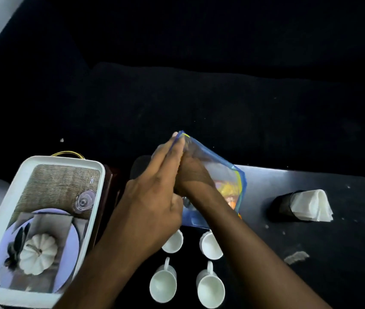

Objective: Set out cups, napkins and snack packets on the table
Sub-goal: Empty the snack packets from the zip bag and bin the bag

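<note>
A shiny snack packet (pixel 219 172) with blue edges and orange print stands tilted over the dark table (pixel 344 237). My left hand (pixel 154 204) presses flat against its left side, fingertips at the top corner. My right hand (pixel 192 179) grips the packet from the front. Several white cups stand upright in front of it: two at the back (pixel 173 243) (pixel 210 246), partly hidden by my arms, and two nearer me (pixel 162 284) (pixel 210 291). A folded white napkin stack (pixel 310 206) sits in a dark holder (pixel 283 205) at the right.
A white tray (pixel 3 230) with a printed pumpkin and plate picture lies at the left, beside the table. A dark sofa (pixel 199 97) fills the background beyond the table. Small crumbs and a pale scrap (pixel 296 256) dot the table's right part.
</note>
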